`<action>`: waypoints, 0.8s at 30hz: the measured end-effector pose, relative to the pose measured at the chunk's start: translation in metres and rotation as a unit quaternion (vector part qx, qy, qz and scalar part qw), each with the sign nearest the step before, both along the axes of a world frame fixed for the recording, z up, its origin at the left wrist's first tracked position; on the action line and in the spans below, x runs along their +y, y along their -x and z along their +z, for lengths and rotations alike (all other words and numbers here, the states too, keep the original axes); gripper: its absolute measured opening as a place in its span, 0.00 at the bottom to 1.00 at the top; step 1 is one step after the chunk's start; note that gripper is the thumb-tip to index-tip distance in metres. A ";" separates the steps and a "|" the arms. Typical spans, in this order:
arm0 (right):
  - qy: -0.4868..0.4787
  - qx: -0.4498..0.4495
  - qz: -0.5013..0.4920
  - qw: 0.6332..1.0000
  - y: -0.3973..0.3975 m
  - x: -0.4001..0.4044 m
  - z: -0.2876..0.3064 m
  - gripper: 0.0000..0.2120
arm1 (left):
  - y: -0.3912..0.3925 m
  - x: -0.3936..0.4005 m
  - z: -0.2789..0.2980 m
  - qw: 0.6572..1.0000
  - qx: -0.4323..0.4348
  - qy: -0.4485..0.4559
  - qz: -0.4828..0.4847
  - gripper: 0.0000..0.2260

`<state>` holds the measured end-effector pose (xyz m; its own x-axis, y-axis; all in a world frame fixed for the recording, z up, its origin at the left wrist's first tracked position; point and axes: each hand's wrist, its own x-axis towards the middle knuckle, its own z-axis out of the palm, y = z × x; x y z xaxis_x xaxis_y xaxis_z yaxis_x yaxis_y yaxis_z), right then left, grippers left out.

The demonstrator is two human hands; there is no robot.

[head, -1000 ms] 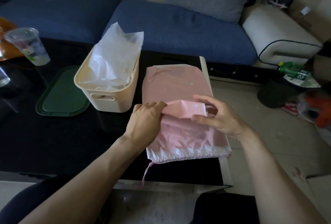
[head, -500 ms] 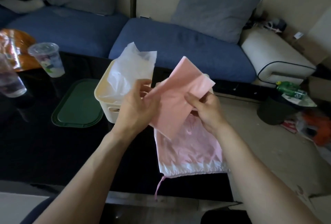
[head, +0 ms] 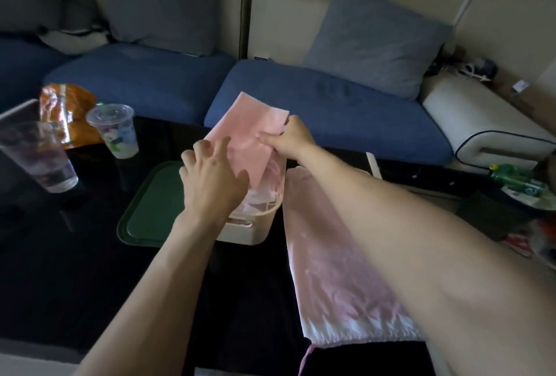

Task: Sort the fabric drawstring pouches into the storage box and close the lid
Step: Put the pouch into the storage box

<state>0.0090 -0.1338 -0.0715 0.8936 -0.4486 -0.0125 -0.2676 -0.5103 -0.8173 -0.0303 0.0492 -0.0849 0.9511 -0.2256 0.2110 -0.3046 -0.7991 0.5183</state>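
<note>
A folded pink pouch stands tilted over the cream storage box on the black table, its lower end inside the box. My right hand pinches its right edge. My left hand lies over the box's near left side with fingers spread against the pouch. White fabric shows inside the box. Another pink pouch with a white drawstring hem lies flat on the table to the right, partly under my right forearm. The green lid lies left of the box.
Two clear plastic cups and an orange wrapper stand at the table's left. A blue sofa runs behind. A green bottle and clutter sit on the floor at right.
Both hands carried the folded pink pouch from above the table forward and left, and its lower end now sits in the box. The camera view has tilted up.
</note>
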 end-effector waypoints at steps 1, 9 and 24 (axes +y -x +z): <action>0.035 0.002 -0.017 0.999 -0.002 0.002 -0.003 0.37 | -0.006 0.001 -0.002 1.000 0.022 -0.019 -0.007 0.34; 0.321 -0.007 0.199 0.926 -0.019 0.015 0.000 0.32 | -0.030 -0.015 -0.003 0.982 0.148 -0.068 -0.099 0.37; 0.229 0.299 0.293 0.879 -0.051 0.028 -0.035 0.37 | -0.042 -0.040 -0.036 0.931 0.276 -0.227 -0.077 0.37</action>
